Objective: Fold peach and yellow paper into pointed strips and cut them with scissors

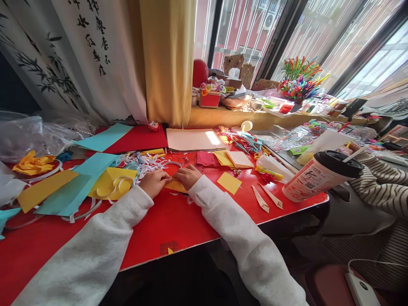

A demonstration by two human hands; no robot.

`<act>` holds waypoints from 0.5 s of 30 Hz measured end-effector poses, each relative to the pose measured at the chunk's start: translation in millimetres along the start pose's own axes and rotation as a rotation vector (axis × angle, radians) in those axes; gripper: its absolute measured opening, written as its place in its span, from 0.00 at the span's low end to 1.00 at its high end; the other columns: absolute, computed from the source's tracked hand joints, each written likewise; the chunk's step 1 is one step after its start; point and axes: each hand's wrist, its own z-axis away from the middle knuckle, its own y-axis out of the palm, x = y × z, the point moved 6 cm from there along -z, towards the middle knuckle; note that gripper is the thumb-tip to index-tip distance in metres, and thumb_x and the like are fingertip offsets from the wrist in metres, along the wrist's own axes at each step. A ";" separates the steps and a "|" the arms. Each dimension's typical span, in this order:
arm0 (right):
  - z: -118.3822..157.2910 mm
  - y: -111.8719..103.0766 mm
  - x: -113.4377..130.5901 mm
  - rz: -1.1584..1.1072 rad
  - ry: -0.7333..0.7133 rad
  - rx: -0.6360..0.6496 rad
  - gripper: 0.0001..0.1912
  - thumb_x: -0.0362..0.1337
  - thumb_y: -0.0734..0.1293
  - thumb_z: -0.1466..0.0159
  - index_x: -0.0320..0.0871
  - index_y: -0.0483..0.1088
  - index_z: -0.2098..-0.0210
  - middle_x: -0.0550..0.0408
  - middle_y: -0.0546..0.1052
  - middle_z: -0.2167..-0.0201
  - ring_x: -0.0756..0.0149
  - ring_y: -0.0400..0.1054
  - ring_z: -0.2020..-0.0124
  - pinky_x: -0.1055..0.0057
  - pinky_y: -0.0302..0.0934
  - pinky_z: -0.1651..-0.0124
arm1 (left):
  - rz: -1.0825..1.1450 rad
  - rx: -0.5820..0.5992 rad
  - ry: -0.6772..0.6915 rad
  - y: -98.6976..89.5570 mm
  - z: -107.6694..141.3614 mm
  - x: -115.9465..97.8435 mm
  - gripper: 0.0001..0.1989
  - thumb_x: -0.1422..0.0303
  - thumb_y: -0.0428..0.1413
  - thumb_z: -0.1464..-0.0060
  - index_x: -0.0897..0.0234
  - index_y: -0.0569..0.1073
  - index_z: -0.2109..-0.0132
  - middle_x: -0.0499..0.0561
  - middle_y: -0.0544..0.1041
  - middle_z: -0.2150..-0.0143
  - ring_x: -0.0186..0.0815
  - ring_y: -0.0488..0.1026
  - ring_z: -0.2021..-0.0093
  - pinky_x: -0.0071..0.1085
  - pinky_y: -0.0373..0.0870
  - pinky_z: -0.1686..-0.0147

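Observation:
On the red table (153, 229), a small yellow paper (176, 185) lies under and between my two hands. My left hand (154, 182) is closed, its fingertips pinching at the paper's left edge. My right hand (188, 176) is closed too, its fingers on the same paper and nearly touching the left fingertips. A pale ring (172, 163) shows just behind the hands, beside a heap of white paper scraps (153, 163). Right of my hands lies a yellow square (229, 182) of paper. Two folded cream paper pieces (266, 199) rest near the front edge.
A lidded paper cup (321, 176) stands at the right table edge. Teal sheets (76, 185) and yellow sheets lie left. Scissors (247, 142), a glue stick (269, 173) and paper stacks lie beyond. Another person's striped sleeve (379, 174) is at far right.

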 end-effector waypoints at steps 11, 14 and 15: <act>0.1 -2.8 -1.2 0.005 0.024 -0.045 0.15 0.42 0.55 0.35 0.44 0.69 0.59 0.53 0.75 0.63 0.69 0.67 0.64 0.67 0.47 0.58 | 0.038 -0.115 0.071 -4.3 -0.1 0.6 0.14 0.62 0.47 0.48 0.64 0.73 0.69 0.53 0.74 0.68 0.36 0.70 0.66 0.30 0.64 0.65; -0.3 -1.8 -4.5 0.001 0.026 -0.053 0.14 0.40 0.55 0.35 0.42 0.70 0.63 0.54 0.76 0.65 0.70 0.67 0.65 0.67 0.46 0.57 | 0.085 -0.142 0.083 -6.6 0.2 -1.3 0.15 0.59 0.47 0.48 0.64 0.72 0.69 0.52 0.74 0.68 0.36 0.70 0.66 0.30 0.63 0.65; -0.1 -3.1 -6.1 0.001 0.038 -0.074 0.15 0.41 0.55 0.34 0.42 0.70 0.64 0.54 0.76 0.66 0.71 0.67 0.65 0.67 0.46 0.57 | 0.096 -0.139 0.072 -7.2 0.4 -2.0 0.15 0.59 0.47 0.48 0.63 0.72 0.69 0.52 0.74 0.68 0.35 0.69 0.66 0.29 0.63 0.65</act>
